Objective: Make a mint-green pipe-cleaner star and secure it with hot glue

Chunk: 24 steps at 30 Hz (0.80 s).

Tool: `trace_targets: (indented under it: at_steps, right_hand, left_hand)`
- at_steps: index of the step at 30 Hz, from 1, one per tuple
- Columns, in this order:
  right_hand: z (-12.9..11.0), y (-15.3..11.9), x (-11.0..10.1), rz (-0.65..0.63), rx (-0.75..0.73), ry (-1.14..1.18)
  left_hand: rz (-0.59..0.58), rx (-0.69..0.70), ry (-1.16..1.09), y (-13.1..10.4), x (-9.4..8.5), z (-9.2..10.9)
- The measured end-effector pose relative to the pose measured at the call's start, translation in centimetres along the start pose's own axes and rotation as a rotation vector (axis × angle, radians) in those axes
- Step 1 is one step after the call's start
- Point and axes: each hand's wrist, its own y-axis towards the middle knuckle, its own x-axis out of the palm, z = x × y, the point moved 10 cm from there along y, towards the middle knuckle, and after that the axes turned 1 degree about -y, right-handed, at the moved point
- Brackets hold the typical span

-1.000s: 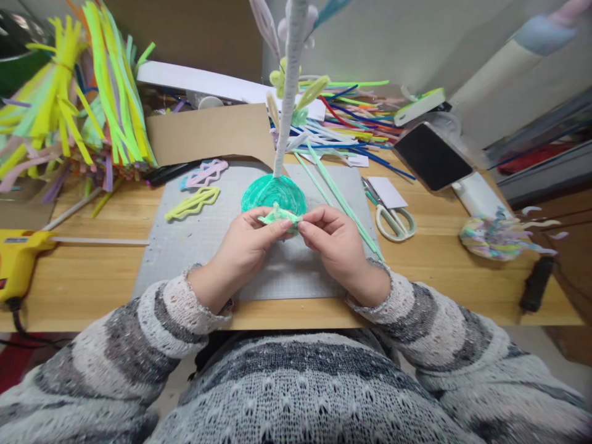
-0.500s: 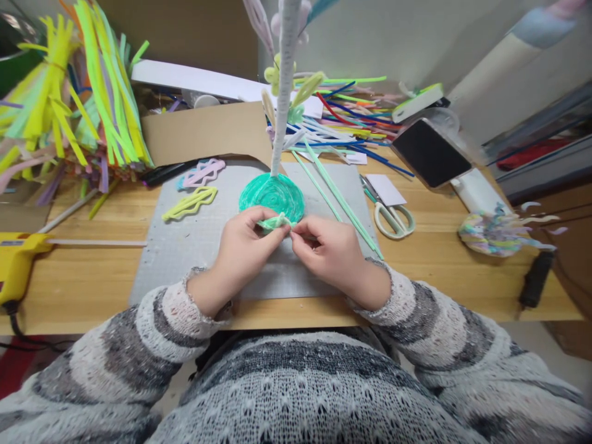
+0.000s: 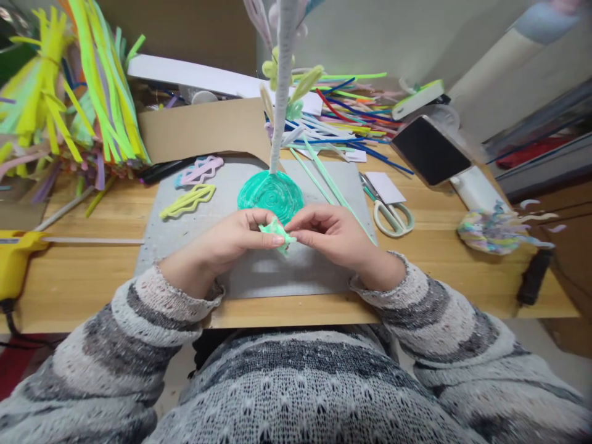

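Green fuzzy piece [image 3: 276, 227] in two-handed pinch

Left hand [image 3: 231, 239] grips the piece; right hand [image 3: 333, 235] pinches its edge, on the near side of the teal disc [image 3: 271, 192]. Recommended: firm left hold, light right fingertip pressure, pile uncrushed.

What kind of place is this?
Probably a craft table: there are bundles of bright fuzzy stems, what looks like a yellow glue gun, and scissors. Home or workshop, I can't tell.

Craft workspace, wooden table [image 3: 92, 274], pipe cleaners [image 3: 47, 71], glue gun [image 3: 16, 254]
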Motion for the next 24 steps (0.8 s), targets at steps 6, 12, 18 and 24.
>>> trace_targets:
  at_steps: [6,12,18,24]
  right_hand:
    - [-0.2,-0.9,-0.6,0.23,-0.078,-0.01]
    - [0.6,-1.5,-1.1,0.387,-0.043,0.053]
    - [0.4,-2.3,-1.6,0.482,-0.031,0.01]
    - [2.0,-1.9,-1.8,0.472,0.118,0.171]
  left_hand:
    - [0.059,0.024,-0.309,0.4,-0.1,-0.8]
    - [0.09,0.032,-0.508,0.6,0.2,-1.7]
    - [0.132,0.155,-0.477,0.6,0.2,-1.2]
    - [0.211,0.285,-0.165,-0.1,-0.6,0.4]
